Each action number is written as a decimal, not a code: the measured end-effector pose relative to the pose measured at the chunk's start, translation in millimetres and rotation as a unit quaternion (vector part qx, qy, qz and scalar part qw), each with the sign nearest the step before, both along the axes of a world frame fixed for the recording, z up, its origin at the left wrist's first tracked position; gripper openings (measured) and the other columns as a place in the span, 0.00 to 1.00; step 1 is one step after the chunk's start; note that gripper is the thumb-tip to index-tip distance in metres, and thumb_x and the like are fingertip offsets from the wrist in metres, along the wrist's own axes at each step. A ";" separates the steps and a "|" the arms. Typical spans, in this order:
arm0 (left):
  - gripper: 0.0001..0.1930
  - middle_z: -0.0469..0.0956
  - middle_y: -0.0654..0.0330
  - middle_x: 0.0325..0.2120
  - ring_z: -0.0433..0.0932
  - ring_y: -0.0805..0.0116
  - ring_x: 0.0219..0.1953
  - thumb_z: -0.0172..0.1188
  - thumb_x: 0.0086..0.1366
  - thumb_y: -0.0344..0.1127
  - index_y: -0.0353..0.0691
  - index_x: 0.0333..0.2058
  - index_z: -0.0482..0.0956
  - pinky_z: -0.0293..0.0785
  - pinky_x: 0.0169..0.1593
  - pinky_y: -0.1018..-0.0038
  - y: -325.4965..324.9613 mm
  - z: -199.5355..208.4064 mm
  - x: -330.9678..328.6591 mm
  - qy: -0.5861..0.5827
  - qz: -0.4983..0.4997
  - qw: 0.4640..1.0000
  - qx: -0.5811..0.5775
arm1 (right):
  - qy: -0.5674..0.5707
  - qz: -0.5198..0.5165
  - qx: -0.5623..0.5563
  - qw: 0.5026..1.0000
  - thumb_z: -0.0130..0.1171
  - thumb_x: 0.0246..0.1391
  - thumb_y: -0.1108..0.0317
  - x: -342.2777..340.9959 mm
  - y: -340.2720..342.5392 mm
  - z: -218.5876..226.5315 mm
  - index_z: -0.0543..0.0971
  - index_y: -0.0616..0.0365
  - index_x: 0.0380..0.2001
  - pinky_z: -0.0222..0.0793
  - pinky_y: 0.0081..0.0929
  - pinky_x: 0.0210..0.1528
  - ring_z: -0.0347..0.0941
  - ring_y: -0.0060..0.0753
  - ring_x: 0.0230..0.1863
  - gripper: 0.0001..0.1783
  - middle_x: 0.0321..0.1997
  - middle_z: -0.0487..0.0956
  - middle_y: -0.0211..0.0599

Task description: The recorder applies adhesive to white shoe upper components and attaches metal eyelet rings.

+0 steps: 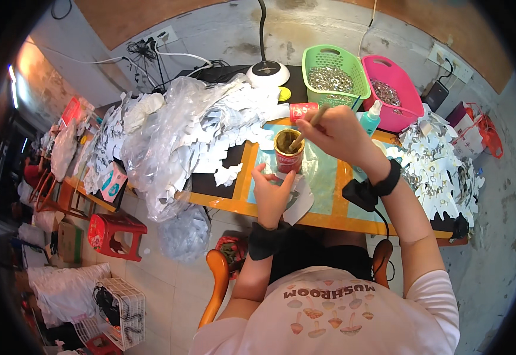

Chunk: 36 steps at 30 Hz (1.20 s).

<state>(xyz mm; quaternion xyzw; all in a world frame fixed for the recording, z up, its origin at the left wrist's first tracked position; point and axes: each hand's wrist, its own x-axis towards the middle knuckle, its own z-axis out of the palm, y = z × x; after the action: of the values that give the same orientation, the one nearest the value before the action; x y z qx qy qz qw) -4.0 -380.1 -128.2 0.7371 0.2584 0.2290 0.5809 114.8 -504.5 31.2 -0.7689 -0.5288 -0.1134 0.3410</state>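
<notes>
Your right hand is holding a stick, its grip sitting narrow around the upper part of the shaft. The stick is slanting down to the left, its lower end dipping into an upright, open red can with brownish contents. The can is standing on the bench, near the middle, straight ahead of you, over a pale blue-green sheet. Your left hand is resting close to the base of the can, its grip standing wide, with thumb and fingers parted; you are showing too little there to tell whether it is touching the can. A white piece is lying just right of that hand, near the front edge.

Behind the upright can, a second red can is lying on its side, and a yellow lid is sitting a little farther back. A teal spray bottle is standing beyond your right forearm. Farther back, a green basket and a pink basket are standing side by side, both containing shiny metal pieces. White cut pieces are piling up on your left, partly under clear plastic, while another white heap is spreading on your right.
</notes>
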 end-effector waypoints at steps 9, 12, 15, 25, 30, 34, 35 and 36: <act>0.23 0.78 0.56 0.32 0.77 0.73 0.34 0.59 0.59 0.27 0.32 0.50 0.60 0.73 0.40 0.79 -0.8 11.6 -14.1 -0.129 -0.145 0.915 -0.353 | 0.089 0.018 -0.018 0.996 0.53 0.56 0.65 11.4 17.1 -12.3 0.73 0.66 0.21 0.64 0.31 0.23 0.70 0.37 0.18 0.15 0.16 0.70 0.44; 0.20 0.77 0.54 0.36 0.78 0.71 0.34 0.59 0.59 0.26 0.31 0.48 0.63 0.76 0.38 0.75 0.3 -2.5 -11.4 -0.140 -0.140 0.899 -0.390 | 0.181 0.017 0.092 0.979 0.48 0.58 0.66 14.1 6.4 -4.5 0.76 0.66 0.25 0.64 0.22 0.23 0.67 0.20 0.18 0.14 0.16 0.71 0.34; 0.15 0.77 0.55 0.37 0.78 0.69 0.36 0.59 0.59 0.26 0.30 0.45 0.70 0.76 0.40 0.74 1.6 -2.4 -15.8 -0.090 -0.185 0.840 -0.502 | 0.222 -0.067 0.141 0.962 0.46 0.59 0.66 10.8 -21.9 17.2 0.77 0.65 0.25 0.60 0.17 0.21 0.65 0.16 0.18 0.16 0.16 0.71 0.28; 0.12 0.78 0.57 0.37 0.79 0.70 0.37 0.57 0.62 0.30 0.33 0.44 0.73 0.77 0.42 0.74 2.1 -1.9 -17.7 -0.075 -0.162 0.832 -0.526 | 0.249 -0.060 0.313 0.914 0.45 0.60 0.67 5.1 -102.0 -12.2 0.78 0.67 0.24 0.56 0.14 0.19 0.64 0.16 0.17 0.17 0.16 0.72 0.30; 0.12 0.78 0.58 0.38 0.79 0.70 0.37 0.56 0.63 0.32 0.33 0.44 0.73 0.77 0.41 0.75 1.7 -2.0 -17.7 -0.079 -0.162 0.837 -0.517 | 0.251 -0.076 0.424 0.867 0.45 0.60 0.68 6.7 -132.6 -27.8 0.77 0.71 0.30 0.61 0.15 0.22 0.68 0.21 0.20 0.16 0.22 0.75 0.39; 0.13 0.78 0.57 0.38 0.79 0.70 0.38 0.57 0.63 0.31 0.32 0.45 0.73 0.76 0.42 0.74 -2.1 4.2 -17.6 -0.069 -0.171 0.830 -0.527 | 0.349 -0.073 0.594 0.722 0.45 0.60 0.68 -0.9 -110.9 -29.1 0.72 0.72 0.43 0.64 0.15 0.27 0.71 0.23 0.27 0.16 0.30 0.77 0.38; 0.13 0.78 0.57 0.39 0.78 0.70 0.38 0.57 0.63 0.30 0.32 0.46 0.73 0.76 0.43 0.74 -2.5 4.9 -18.1 -0.072 -0.168 0.828 -0.530 | 0.381 -0.025 0.597 0.706 0.45 0.60 0.67 -2.8 -108.6 -31.5 0.72 0.72 0.43 0.64 0.15 0.27 0.70 0.23 0.26 0.17 0.30 0.77 0.38; 0.14 0.78 0.57 0.39 0.78 0.69 0.39 0.57 0.62 0.30 0.32 0.46 0.73 0.76 0.43 0.74 -5.0 6.8 -17.9 -0.073 -0.167 0.825 -0.534 | 0.409 0.019 0.597 0.689 0.46 0.59 0.66 -5.2 -109.6 -33.9 0.72 0.72 0.44 0.63 0.15 0.27 0.70 0.22 0.26 0.18 0.29 0.77 0.37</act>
<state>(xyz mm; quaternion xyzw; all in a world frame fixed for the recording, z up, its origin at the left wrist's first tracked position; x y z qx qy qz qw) -21.8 -385.1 -121.4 0.3243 0.1699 0.0077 0.9305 109.6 -614.0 -2.7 -0.3624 -0.1719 -0.0727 0.9131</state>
